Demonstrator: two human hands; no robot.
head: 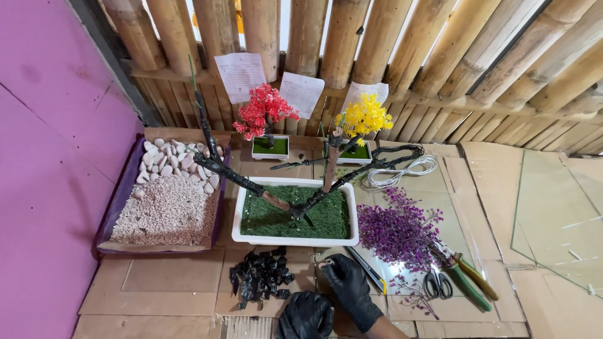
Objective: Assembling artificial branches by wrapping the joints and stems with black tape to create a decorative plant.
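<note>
Both hands wear black gloves at the bottom centre. My right hand [348, 285] pinches a small piece at its fingertips, just in front of the white rectangular planter [295, 242]. My left hand [306, 316] lies lower with its fingers curled under, so I cannot see whether anything is in it. It is next to a pile of black pieces [260, 279] on the cardboard. The planter is filled with green artificial grass, and dark forked branches [220, 166] wrapped in black rise from it. A utility knife [367, 270] lies right beside my right hand.
A bunch of purple artificial flowers [396, 229], scissors [438, 284] and green-handled pliers [468, 285] lie to the right. A purple tray [116, 201] of gravel and white pebbles stands left. Behind are a red mini tree [267, 113], a yellow mini tree [363, 116], coiled white cord [402, 172] and glass sheets [559, 220].
</note>
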